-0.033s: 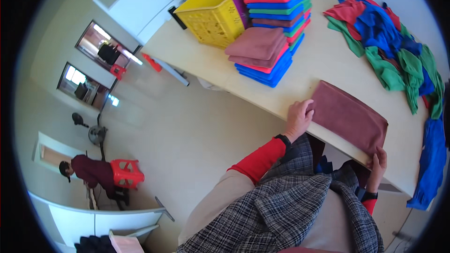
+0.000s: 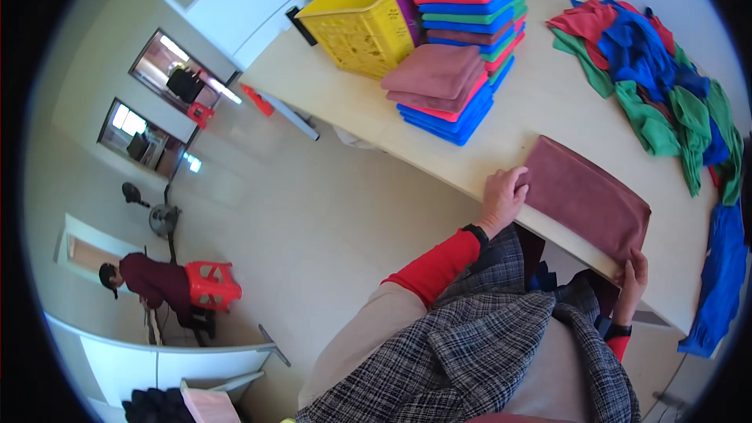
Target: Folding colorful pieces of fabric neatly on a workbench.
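A folded maroon cloth point(image 2: 586, 197) lies flat at the near edge of the pale table point(image 2: 540, 102). My left hand point(image 2: 503, 197) grips the cloth's left end, fingers curled over it. My right hand point(image 2: 633, 272) pinches the cloth's near right corner at the table edge. Beyond the cloth sit two stacks of folded cloths: a low one point(image 2: 446, 90) with maroon on top of blue, and a taller multicoloured one point(image 2: 470, 8). A loose heap of red, blue and green cloths point(image 2: 658, 78) lies at the right.
A yellow plastic crate point(image 2: 356, 19) stands at the far left of the table. A blue cloth point(image 2: 717, 282) hangs over the table's right edge. On the floor at lower left a person point(image 2: 145, 282) crouches beside a red stool point(image 2: 210, 283). A standing fan point(image 2: 160, 215) is nearby.
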`<action>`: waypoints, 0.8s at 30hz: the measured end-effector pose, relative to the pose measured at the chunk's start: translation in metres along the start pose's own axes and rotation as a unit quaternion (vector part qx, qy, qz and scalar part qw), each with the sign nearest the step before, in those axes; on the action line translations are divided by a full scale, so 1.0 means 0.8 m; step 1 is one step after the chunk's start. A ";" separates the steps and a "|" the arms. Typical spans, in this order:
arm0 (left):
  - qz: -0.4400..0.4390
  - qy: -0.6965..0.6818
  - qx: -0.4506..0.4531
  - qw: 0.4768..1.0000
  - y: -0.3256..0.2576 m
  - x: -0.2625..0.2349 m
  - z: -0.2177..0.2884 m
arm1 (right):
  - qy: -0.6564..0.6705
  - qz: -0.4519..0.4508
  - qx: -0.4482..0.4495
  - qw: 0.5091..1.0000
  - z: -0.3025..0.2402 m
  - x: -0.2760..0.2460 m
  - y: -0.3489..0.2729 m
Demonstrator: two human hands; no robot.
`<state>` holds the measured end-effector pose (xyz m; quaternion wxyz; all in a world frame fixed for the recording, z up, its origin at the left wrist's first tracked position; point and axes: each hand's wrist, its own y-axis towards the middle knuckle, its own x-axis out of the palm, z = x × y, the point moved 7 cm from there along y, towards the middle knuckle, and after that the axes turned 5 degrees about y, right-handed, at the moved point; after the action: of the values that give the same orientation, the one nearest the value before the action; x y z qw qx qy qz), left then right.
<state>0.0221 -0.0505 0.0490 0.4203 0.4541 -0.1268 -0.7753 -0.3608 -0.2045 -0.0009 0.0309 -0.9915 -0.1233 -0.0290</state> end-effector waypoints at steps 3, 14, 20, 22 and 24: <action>-0.006 -0.004 -0.012 1.000 0.000 -0.001 0.003 | -0.008 -0.001 0.004 1.000 0.009 -0.013 0.004; -0.018 -0.008 -0.035 0.999 0.000 -0.005 -0.006 | -0.024 0.007 0.006 1.000 0.008 -0.006 -0.002; -0.053 -0.073 -0.076 0.993 -0.008 0.018 -0.011 | -0.052 0.018 0.029 0.998 -0.022 -0.001 -0.013; -0.051 -0.084 -0.085 0.992 -0.010 0.016 -0.025 | -0.030 0.021 0.069 0.997 -0.045 0.029 -0.014; -0.069 -0.104 -0.096 0.988 -0.006 0.020 -0.022 | -0.022 0.020 0.060 0.998 -0.038 0.024 -0.005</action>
<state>0.0305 -0.0564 0.0269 0.3916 0.3364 -0.0629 -0.8541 -0.3448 -0.1980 0.0311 0.0882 -0.9905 -0.1056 0.0014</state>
